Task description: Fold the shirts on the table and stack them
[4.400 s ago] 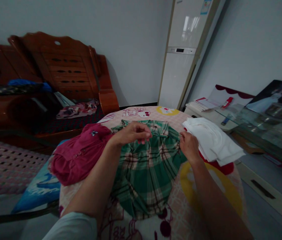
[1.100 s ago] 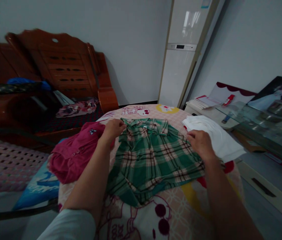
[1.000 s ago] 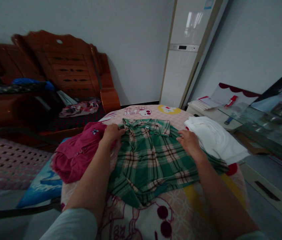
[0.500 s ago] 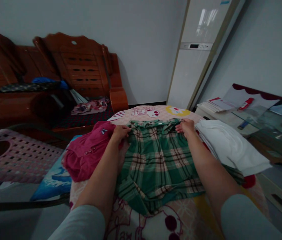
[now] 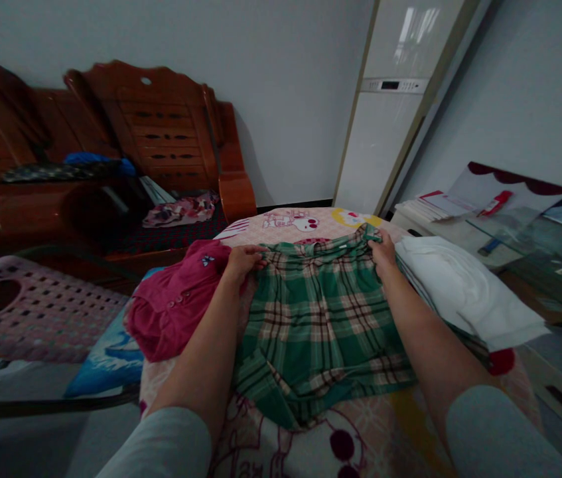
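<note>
A green plaid garment [image 5: 323,318] lies spread over a round table with a pink patterned cover [image 5: 305,445]. At its far left corner, my left hand [image 5: 245,260] pinches the gathered edge. My right hand [image 5: 384,251] grips the far right corner, which is raised a little. Left of the garment rests a folded magenta garment [image 5: 176,299] with small buttons, partly behind my left forearm. A stack of folded white cloth [image 5: 464,285] sits to the right, beyond my right forearm.
A wooden bench [image 5: 156,133] stands behind on the left, with fabric on its seat. Near the left edge are a pink woven basket [image 5: 62,312] and a blue cushion [image 5: 106,362]. At right is a glass shelf [image 5: 524,245] by papers [image 5: 427,207].
My right hand has moved slightly right and closed around the garment's far right corner. That edge is lifted and the waist looks stretched wider. The view has shifted slightly.
</note>
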{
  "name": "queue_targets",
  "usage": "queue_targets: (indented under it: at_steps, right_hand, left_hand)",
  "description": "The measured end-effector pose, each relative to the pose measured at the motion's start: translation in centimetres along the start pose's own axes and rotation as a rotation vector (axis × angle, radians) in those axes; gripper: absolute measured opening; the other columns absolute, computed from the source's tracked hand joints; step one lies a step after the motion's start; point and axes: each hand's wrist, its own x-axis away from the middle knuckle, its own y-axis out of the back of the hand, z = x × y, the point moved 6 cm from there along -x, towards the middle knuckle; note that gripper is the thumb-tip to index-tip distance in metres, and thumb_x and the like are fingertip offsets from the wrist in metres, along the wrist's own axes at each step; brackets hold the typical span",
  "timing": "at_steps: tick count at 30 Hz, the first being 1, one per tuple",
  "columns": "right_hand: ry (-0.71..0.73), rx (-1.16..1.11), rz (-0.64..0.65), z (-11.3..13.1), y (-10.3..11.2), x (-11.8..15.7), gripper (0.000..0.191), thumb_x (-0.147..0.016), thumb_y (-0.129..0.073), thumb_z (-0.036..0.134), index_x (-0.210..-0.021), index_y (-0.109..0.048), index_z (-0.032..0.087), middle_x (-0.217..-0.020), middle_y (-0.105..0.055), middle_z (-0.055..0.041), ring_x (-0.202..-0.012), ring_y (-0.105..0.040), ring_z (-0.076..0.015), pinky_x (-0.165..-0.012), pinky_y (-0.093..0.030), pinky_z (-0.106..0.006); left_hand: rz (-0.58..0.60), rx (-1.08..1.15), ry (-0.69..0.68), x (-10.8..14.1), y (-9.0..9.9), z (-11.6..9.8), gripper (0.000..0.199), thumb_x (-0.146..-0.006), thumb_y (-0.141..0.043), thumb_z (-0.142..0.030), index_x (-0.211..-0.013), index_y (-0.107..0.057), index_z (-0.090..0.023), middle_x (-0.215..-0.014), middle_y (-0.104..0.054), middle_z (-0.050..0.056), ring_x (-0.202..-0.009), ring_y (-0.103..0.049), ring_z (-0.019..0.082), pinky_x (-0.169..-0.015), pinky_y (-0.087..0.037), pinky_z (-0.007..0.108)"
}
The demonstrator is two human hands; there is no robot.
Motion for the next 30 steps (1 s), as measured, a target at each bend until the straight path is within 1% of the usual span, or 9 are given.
queue_targets:
  at_steps: [3, 5, 9, 13, 16, 19, 24, 27, 30]
  right_hand:
    - [-0.031, 0.106, -0.025, -0.9, 0.5, 0.1, 0.072, -0.079, -0.051, 0.026, -0.149, -0.036, 0.013, -0.145, -0.050, -0.0161, -0.135, -0.045, -0.0294, -0.112, -0.036, -0.047]
    - [0.018, 0.152, 0.035, -0.9, 0.4, 0.1, 0.076, -0.079, -0.053, 0.026, -0.151, -0.033, 0.013, -0.148, -0.048, -0.0151, -0.137, -0.043, -0.0296, -0.113, -0.034, -0.046]
    - [0.023, 0.228, 0.149, -1.2, 0.0, 0.3, 0.075, -0.079, -0.054, 0.024, -0.151, -0.035, 0.011, -0.142, -0.054, -0.0152, -0.132, -0.049, -0.0309, -0.112, -0.037, -0.045]
    - [0.043, 0.326, 0.153, -0.7, -0.6, 2.0, 0.069, -0.084, -0.049, 0.022, -0.151, -0.034, 0.006, -0.145, -0.051, -0.0168, -0.130, -0.051, -0.0297, -0.112, -0.036, -0.042]
    - [0.154, 0.353, 0.213, 0.1, -1.9, 3.7, 0.058, -0.088, -0.047, 0.022, -0.145, -0.046, 0.012, -0.141, -0.056, -0.0118, -0.128, -0.053, -0.0260, -0.112, -0.036, -0.039]
    - [0.239, 0.395, 0.294, 0.2, -3.0, 4.8, 0.046, -0.091, -0.046, 0.025, -0.134, -0.058, 0.015, -0.137, -0.060, -0.0115, -0.130, -0.052, -0.0249, -0.112, -0.035, -0.040]
    - [0.209, 0.518, 0.321, -0.6, -3.0, 4.2, 0.048, -0.094, -0.047, 0.032, -0.137, -0.056, 0.015, -0.141, -0.054, -0.0151, -0.130, -0.049, -0.0281, -0.111, -0.035, -0.042]
    - [0.146, 0.598, 0.329, -0.9, -2.6, 3.7, 0.049, -0.096, -0.045, 0.038, -0.141, -0.053, 0.019, -0.140, -0.054, -0.0142, -0.128, -0.048, -0.0310, -0.108, -0.036, -0.046]
    - [0.109, 0.699, 0.327, -1.3, -2.2, 3.3, 0.051, -0.096, -0.043, 0.043, -0.143, -0.050, 0.024, -0.145, -0.048, -0.0130, -0.131, -0.043, -0.0354, -0.106, -0.036, -0.052]
  left_hand:
    - [-0.120, -0.117, -0.038, -0.2, 0.8, -0.2, 0.028, -0.074, -0.057, -0.003, -0.095, -0.074, -0.010, -0.056, -0.066, 0.000, -0.048, -0.062, 0.010, -0.046, -0.047, 0.015]
    - [-0.167, -0.166, -0.046, -0.3, 1.0, -0.1, 0.029, -0.074, -0.057, -0.005, -0.097, -0.075, -0.011, -0.056, -0.066, 0.000, -0.049, -0.064, 0.011, -0.047, -0.048, 0.017]
    - [-0.147, -0.168, -0.019, -0.6, 0.7, 0.6, 0.027, -0.075, -0.059, -0.008, -0.097, -0.075, -0.011, -0.056, -0.067, 0.001, -0.053, -0.067, 0.014, -0.051, -0.052, 0.019]
    - [-0.130, -0.065, 0.001, -0.5, 0.3, 0.6, 0.022, -0.079, -0.063, -0.009, -0.100, -0.069, -0.010, -0.060, -0.066, 0.000, -0.051, -0.065, 0.011, -0.050, -0.052, 0.018]
    - [-0.058, -0.006, 0.049, -0.2, -0.2, 0.5, 0.024, -0.084, -0.059, -0.008, -0.108, -0.064, -0.010, -0.062, -0.064, -0.001, -0.046, -0.063, 0.009, -0.046, -0.050, 0.016]
    - [0.099, 0.048, 0.085, 0.2, -1.4, 0.4, 0.033, -0.086, -0.053, -0.005, -0.117, -0.063, -0.012, -0.065, -0.065, 0.000, -0.047, -0.064, 0.009, -0.048, -0.053, 0.017]
    - [0.181, 0.213, 0.130, -0.1, -2.8, 0.7, 0.030, -0.085, -0.053, -0.003, -0.112, -0.066, -0.008, -0.074, -0.069, 0.005, -0.059, -0.068, 0.011, -0.059, -0.058, 0.020]
    - [0.099, 0.251, 0.050, -1.2, -2.3, 0.8, 0.031, -0.085, -0.051, -0.004, -0.113, -0.064, -0.005, -0.080, -0.070, 0.008, -0.072, -0.070, 0.013, -0.069, -0.059, 0.023]
    - [-0.015, 0.107, -0.137, -2.3, -1.0, 0.5, 0.036, -0.083, -0.050, -0.007, -0.117, -0.063, -0.008, -0.097, -0.071, 0.010, -0.090, -0.070, 0.016, -0.083, -0.058, 0.030]
